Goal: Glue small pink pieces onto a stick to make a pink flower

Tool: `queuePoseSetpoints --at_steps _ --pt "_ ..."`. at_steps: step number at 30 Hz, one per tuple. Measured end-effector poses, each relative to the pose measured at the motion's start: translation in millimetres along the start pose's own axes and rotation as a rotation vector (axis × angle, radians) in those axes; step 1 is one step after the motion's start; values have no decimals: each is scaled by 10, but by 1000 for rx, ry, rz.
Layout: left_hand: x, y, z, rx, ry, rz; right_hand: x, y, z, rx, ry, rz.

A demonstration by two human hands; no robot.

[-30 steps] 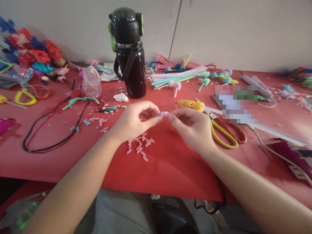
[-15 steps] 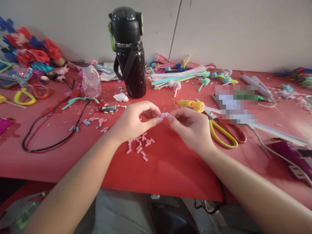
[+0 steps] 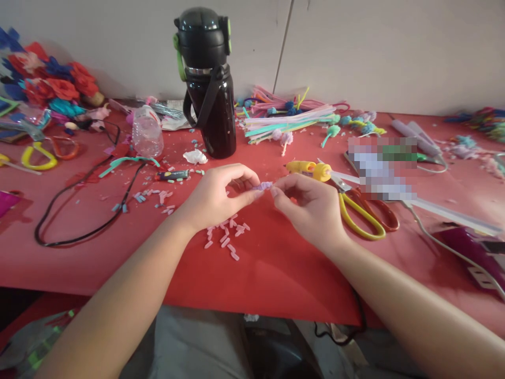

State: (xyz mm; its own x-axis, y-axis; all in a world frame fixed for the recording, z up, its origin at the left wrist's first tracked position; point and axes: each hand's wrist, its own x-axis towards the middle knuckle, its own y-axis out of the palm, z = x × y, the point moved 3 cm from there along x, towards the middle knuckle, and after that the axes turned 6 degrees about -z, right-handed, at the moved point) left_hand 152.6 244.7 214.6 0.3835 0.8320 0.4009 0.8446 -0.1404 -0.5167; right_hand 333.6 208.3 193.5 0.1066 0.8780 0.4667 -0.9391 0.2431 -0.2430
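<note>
Between my hands, above the red tabletop, is a short, crinkled lilac piece of pipe cleaner [image 3: 263, 186]. My left hand [image 3: 221, 192] pinches it between thumb and fingers, covering its left part. At the free right end, the thumb and forefinger of my right hand [image 3: 310, 202] are closed together, seeming to grip the tip; the exact contact is too small to see. Small pink cut pieces [image 3: 226, 239] lie scattered below my left hand. Just beyond my right hand rest a yellow glue gun [image 3: 303, 168] and scissors [image 3: 365, 221] with yellow and red handles.
A black flask [image 3: 211, 105] stands behind my hands, with a clear plastic bottle [image 3: 147, 134] to its left. Pipe cleaners [image 3: 290, 122] lie bundled at the back. A black cord [image 3: 79, 239] loops at left. A partly blurred phone-like object [image 3: 381, 171] and white cable [image 3: 434, 239] are right.
My right fingertips have shifted very slightly at the end of the lilac piece. My left hand keeps its pinch, and the things on the table stay put.
</note>
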Motion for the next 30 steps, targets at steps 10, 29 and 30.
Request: queuePoseSetpoints --at_steps 10,29,30 --pt "1 -24 56 -22 -4 -31 0 -22 -15 -24 4 -40" --pt "18 -24 102 -115 6 -10 -46 -22 87 -66 -197 13" --pt "18 -22 106 -110 9 -11 -45 -21 86 -71 -198 18"
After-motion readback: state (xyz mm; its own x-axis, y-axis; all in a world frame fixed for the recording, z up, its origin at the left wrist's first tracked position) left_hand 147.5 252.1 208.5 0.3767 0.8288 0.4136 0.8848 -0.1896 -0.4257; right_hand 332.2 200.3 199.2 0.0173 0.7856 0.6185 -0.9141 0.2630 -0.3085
